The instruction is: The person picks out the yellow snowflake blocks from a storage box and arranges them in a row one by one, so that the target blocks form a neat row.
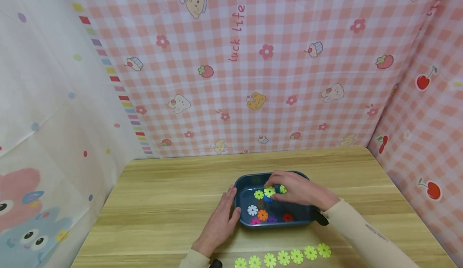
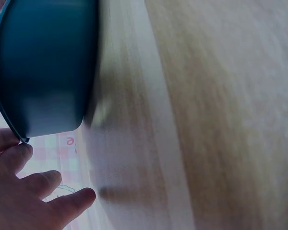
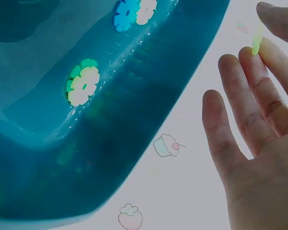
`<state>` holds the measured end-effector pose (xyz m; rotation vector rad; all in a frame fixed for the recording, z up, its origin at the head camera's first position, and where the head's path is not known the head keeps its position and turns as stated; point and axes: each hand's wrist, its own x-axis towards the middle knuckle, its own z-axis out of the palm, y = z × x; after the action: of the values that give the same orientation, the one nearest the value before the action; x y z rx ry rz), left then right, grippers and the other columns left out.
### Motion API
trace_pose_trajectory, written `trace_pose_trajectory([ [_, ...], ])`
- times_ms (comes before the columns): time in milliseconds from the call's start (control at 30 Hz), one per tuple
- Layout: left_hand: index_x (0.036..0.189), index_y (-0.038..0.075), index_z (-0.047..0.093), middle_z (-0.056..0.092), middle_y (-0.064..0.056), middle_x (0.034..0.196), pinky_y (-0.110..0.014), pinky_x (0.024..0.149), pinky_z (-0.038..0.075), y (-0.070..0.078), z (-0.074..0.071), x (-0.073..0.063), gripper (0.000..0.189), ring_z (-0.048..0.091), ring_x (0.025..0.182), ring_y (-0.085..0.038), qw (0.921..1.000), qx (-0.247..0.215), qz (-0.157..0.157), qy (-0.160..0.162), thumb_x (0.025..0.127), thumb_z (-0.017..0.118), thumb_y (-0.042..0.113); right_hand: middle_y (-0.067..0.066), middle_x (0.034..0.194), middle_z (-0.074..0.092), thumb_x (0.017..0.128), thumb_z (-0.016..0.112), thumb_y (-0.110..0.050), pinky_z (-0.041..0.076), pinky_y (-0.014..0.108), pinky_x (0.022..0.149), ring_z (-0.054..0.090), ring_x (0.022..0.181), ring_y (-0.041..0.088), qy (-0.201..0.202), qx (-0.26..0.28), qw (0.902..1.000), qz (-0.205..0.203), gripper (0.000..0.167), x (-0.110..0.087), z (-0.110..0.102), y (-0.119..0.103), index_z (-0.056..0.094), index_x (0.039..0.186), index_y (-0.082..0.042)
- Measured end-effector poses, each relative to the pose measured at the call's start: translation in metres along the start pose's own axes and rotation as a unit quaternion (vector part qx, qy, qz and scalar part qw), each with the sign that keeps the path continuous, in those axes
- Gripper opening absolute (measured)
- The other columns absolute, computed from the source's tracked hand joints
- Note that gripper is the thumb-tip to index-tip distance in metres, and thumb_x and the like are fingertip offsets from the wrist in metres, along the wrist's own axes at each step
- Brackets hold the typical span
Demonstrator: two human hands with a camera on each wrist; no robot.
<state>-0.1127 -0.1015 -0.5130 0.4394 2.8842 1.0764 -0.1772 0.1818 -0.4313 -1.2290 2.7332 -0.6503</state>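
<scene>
A dark blue tray (image 1: 275, 225) with raised sides sits on the table, holding several small notched snowflake discs. My left hand (image 1: 221, 219) lies against the tray's left side, fingers extended; in the left wrist view, fingertips (image 2: 24, 151) touch the tray's rim. Over the tray's far part, my right hand (image 1: 294, 188) pinches a yellow-green snowflake disc (image 3: 257, 41) between thumb and fingers. Beneath it lie a yellow-green disc (image 1: 258, 195) and a blue disc (image 1: 267, 199). Another yellow-green disc (image 3: 84, 86) overlaps a green one. A white disc (image 1: 252, 210) and an orange disc (image 1: 262, 215) lie nearer the front.
Along the table's front, several yellow-green discs (image 1: 283, 257) form a row. Pink, purple and red discs (image 1: 287, 217) lie by the tray's near wall. A black handle-like part (image 1: 320, 217) shows at the tray's right end. Patterned cloth (image 1: 253, 75) hangs behind the wooden table (image 1: 162, 203).
</scene>
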Motion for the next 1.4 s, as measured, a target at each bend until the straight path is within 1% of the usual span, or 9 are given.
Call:
trace_pose_trajectory([
  [133, 0.164, 0.008, 0.029, 0.021, -0.008, 0.172, -0.056, 0.123, 0.028, 0.000, 0.000, 0.000, 0.061, 0.024, 0.155, -0.037, 1.0000, -0.002, 0.001, 0.000, 0.110, 0.049, 0.028, -0.004, 0.120, 0.065, 0.098, 0.074, -0.025, 0.058, 0.039, 0.090, 0.066, 0.106, 0.018, 0.009, 0.011, 0.9999, 0.003, 0.031, -0.006, -0.003, -0.004, 0.072, 0.126, -0.013],
  [200, 0.164, 0.008, 0.029, 0.021, -0.008, 0.172, -0.056, 0.123, 0.027, 0.000, 0.000, 0.000, 0.061, 0.024, 0.155, -0.037, 1.0000, -0.003, 0.001, 0.000, 0.110, 0.049, 0.028, -0.004, 0.120, 0.064, 0.099, 0.073, -0.027, 0.058, 0.038, 0.089, 0.065, 0.103, 0.015, 0.012, 0.011, 0.9999, 0.004, 0.033, -0.008, -0.004, -0.005, 0.071, 0.129, -0.013],
  [300, 0.164, 0.007, 0.029, 0.021, -0.009, 0.172, -0.056, 0.123, 0.027, 0.000, 0.000, 0.000, 0.061, 0.024, 0.155, -0.037, 1.0000, -0.003, 0.001, -0.001, 0.110, 0.049, 0.028, -0.006, 0.120, 0.063, 0.099, 0.072, -0.030, 0.058, 0.036, 0.088, 0.062, 0.101, 0.010, 0.016, 0.006, 0.9998, 0.008, 0.035, -0.013, -0.006, -0.006, 0.070, 0.131, -0.014],
  [367, 0.164, 0.008, 0.029, 0.021, -0.008, 0.172, -0.056, 0.123, 0.027, 0.000, 0.000, 0.000, 0.061, 0.023, 0.155, -0.037, 1.0000, -0.003, 0.000, -0.001, 0.110, 0.049, 0.029, -0.007, 0.120, 0.063, 0.099, 0.072, -0.031, 0.058, 0.035, 0.088, 0.062, 0.102, 0.009, 0.019, 0.003, 0.9998, 0.009, 0.035, -0.016, -0.007, -0.007, 0.071, 0.130, -0.015],
  [533, 0.164, 0.008, 0.029, 0.021, -0.008, 0.172, -0.056, 0.123, 0.027, 0.000, 0.000, 0.000, 0.061, 0.024, 0.155, -0.037, 1.0000, -0.003, 0.000, 0.001, 0.110, 0.049, 0.029, -0.005, 0.121, 0.063, 0.099, 0.072, -0.032, 0.058, 0.039, 0.089, 0.064, 0.107, 0.016, 0.029, 0.003, 0.9995, 0.016, 0.033, -0.026, -0.010, -0.008, 0.072, 0.128, -0.015],
  [667, 0.164, 0.008, 0.029, 0.022, -0.008, 0.172, -0.056, 0.123, 0.027, 0.000, 0.000, 0.000, 0.061, 0.024, 0.155, -0.037, 1.0000, -0.002, 0.001, 0.001, 0.110, 0.049, 0.029, -0.003, 0.121, 0.063, 0.099, 0.073, -0.031, 0.059, 0.040, 0.089, 0.065, 0.107, 0.020, 0.037, 0.002, 0.9991, 0.018, 0.034, -0.033, -0.012, -0.008, 0.071, 0.128, -0.014],
  [933, 0.163, 0.006, 0.030, 0.023, -0.008, 0.171, -0.054, 0.123, 0.027, 0.001, 0.000, 0.000, 0.061, 0.025, 0.155, -0.037, 1.0000, -0.001, 0.003, 0.003, 0.110, 0.049, 0.027, -0.006, 0.119, 0.063, 0.098, 0.074, -0.028, 0.059, 0.039, 0.087, 0.063, 0.104, 0.012, 0.064, 0.009, 0.9978, 0.018, 0.032, -0.050, -0.017, -0.008, 0.071, 0.126, -0.014],
  [1200, 0.163, 0.006, 0.030, 0.023, -0.009, 0.171, -0.056, 0.123, 0.027, 0.001, -0.001, 0.000, 0.061, 0.025, 0.155, -0.037, 1.0000, -0.003, 0.007, 0.004, 0.109, 0.050, 0.027, -0.009, 0.119, 0.063, 0.099, 0.073, -0.030, 0.059, 0.039, 0.087, 0.064, 0.106, 0.015, 0.089, 0.022, 0.9953, 0.030, 0.029, -0.072, -0.021, -0.008, 0.071, 0.125, -0.018],
  [1400, 0.163, 0.005, 0.030, 0.023, -0.009, 0.171, -0.056, 0.123, 0.027, 0.001, -0.001, 0.000, 0.061, 0.025, 0.155, -0.037, 0.9999, -0.005, 0.009, 0.003, 0.109, 0.050, 0.027, -0.012, 0.117, 0.063, 0.094, 0.079, -0.021, 0.059, 0.037, 0.083, 0.065, 0.102, 0.014, 0.127, 0.015, 0.9912, 0.034, 0.030, -0.090, -0.021, -0.007, 0.072, 0.123, -0.022],
])
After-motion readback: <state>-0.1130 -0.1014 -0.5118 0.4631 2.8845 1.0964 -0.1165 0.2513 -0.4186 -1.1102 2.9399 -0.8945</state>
